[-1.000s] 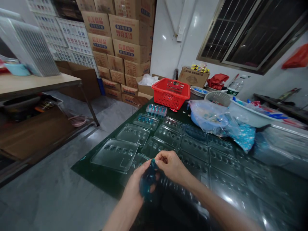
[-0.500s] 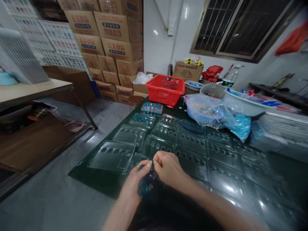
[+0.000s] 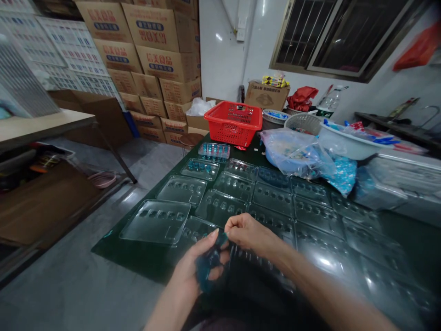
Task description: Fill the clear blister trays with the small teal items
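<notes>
My left hand [image 3: 189, 266] is curling around a translucent, dark teal, pliable-looking piece [image 3: 204, 269], blurred enough that I cannot tell its exact make; my right hand [image 3: 246, 232] is keeping its fingers narrow, thumb and forefinger pinching the piece's upper edge, just beside my left thumb. Compared with half a second ago, more of the piece is showing across my left palm, and my left fingertips are coming into sight along its side; I am taking this to mean that I am adjusting it between both hands and not yet letting go. Beneath, a dark green tabletop [image 3: 138, 263] is bearing rows of clear plastic trays with small hollows [image 3: 155, 223]; farther off, a clear tray with shiny blue pieces [image 3: 200, 169] is lying nearer me than a red perforated plastic basket [image 3: 232, 134]; beyond, printed brown cardboard boxes [image 3: 158, 59] are standing stacked.
</notes>
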`<state>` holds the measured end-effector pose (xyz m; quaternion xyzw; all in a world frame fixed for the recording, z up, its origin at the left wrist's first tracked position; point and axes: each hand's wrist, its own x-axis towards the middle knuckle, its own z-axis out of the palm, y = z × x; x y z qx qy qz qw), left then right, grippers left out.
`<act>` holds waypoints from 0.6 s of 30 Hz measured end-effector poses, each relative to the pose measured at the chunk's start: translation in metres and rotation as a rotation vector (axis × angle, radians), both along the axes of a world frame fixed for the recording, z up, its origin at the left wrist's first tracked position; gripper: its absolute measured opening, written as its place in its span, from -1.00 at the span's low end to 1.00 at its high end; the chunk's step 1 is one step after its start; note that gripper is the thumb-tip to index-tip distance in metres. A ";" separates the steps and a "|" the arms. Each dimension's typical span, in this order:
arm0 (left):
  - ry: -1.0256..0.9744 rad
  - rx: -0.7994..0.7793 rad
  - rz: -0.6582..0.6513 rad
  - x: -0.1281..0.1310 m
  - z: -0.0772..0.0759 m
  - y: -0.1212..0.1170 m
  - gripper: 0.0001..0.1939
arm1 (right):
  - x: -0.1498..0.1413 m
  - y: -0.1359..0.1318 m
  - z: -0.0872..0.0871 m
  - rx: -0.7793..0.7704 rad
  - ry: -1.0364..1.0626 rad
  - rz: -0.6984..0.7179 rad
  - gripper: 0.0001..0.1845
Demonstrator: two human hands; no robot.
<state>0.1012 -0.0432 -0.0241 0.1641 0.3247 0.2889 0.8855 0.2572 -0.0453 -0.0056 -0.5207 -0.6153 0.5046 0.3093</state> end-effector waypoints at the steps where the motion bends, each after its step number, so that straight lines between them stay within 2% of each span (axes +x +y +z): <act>1: -0.023 -0.020 -0.025 0.000 -0.002 0.001 -0.77 | 0.002 -0.001 0.001 0.038 0.008 -0.025 -0.86; 4: -0.070 -0.046 -0.043 0.000 -0.005 0.005 -0.75 | 0.003 -0.006 0.004 0.272 -0.087 -0.093 -0.74; 6: -0.098 -0.044 -0.038 0.001 -0.007 0.007 -0.76 | 0.001 -0.007 0.006 0.381 -0.185 -0.054 -0.71; 12: -0.055 -0.065 -0.021 0.003 -0.008 0.011 -0.78 | 0.003 0.001 0.006 0.434 -0.295 0.029 -0.95; 15: 0.023 -0.068 0.093 0.001 -0.003 0.013 -0.78 | 0.010 0.027 0.000 0.388 -0.277 -0.005 -0.91; 18: 0.081 -0.079 0.148 -0.005 -0.002 0.015 -0.76 | 0.015 0.080 -0.008 0.413 -0.388 -0.167 -0.77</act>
